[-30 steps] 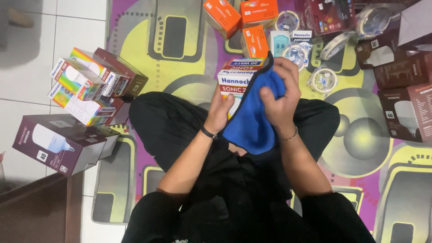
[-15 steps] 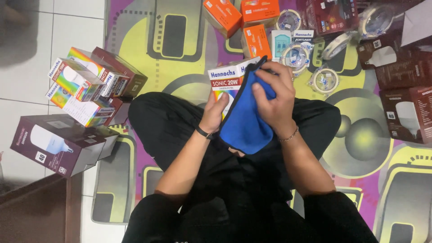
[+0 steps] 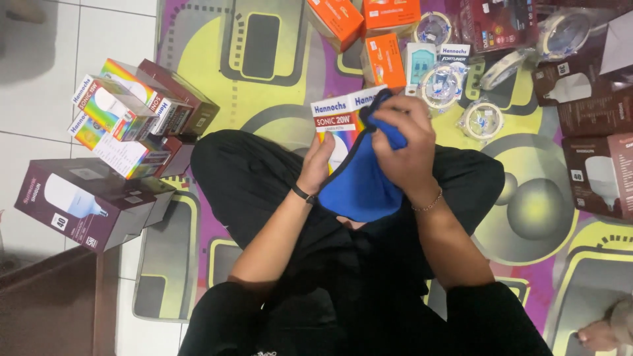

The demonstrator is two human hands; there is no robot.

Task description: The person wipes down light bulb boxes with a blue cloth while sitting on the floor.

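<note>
A white box with rainbow print [image 3: 339,125] is held at centre. Orange boxes [image 3: 369,29] are seen above it, rainbow-and-maroon boxes [image 3: 132,115] stacked at left beside a purple bulb box [image 3: 82,201], and maroon boxes [image 3: 593,132], perhaps bulb cartons, at right.

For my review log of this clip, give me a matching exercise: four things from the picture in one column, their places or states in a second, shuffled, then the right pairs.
Things:
1. blue cloth
2. white bulb box
3. large maroon box
4. orange boxes

Places or states:
A. on the white tiles beside the mat
B. held by the left hand
C. gripped by the right hand, pressed against a box
D. on the mat, beyond the hands

Pairs: 1-C, 2-B, 3-A, 4-D
</note>
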